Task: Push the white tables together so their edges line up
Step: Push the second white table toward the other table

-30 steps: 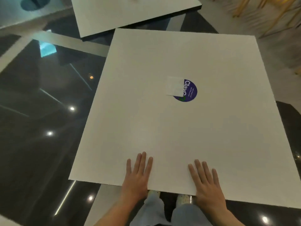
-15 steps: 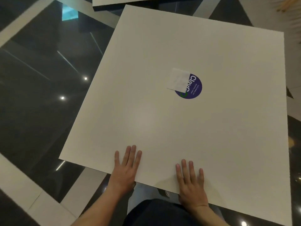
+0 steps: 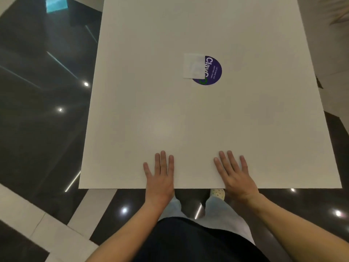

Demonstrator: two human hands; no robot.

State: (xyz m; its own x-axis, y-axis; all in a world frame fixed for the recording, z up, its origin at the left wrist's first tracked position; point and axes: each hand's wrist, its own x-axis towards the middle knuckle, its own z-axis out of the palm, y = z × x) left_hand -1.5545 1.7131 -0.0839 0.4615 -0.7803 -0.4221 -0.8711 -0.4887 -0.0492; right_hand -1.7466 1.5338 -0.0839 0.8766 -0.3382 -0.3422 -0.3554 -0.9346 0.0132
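A white square table [image 3: 151, 110] fills the middle of the head view, its near edge straight across in front of me. My left hand [image 3: 160, 174] lies flat on the tabletop at that near edge, fingers spread. My right hand [image 3: 235, 173] lies flat beside it, a little to the right, fingers apart as well. Neither hand holds anything. A round purple sticker [image 3: 210, 70] with a white paper slip [image 3: 193, 66] over its left half sits near the table's centre. The second white table is out of view.
Glossy black floor [image 3: 37, 110] with white stripes [image 3: 28, 220] and light reflections lies to the left and below. My legs and a spotted shoe [image 3: 218, 193] show under the near edge. Pale flooring [image 3: 334, 53] runs along the right side.
The table now sits square to me instead of skewed. The second table, seen at the top earlier, has left the view. Both hands stay flat on the near edge.
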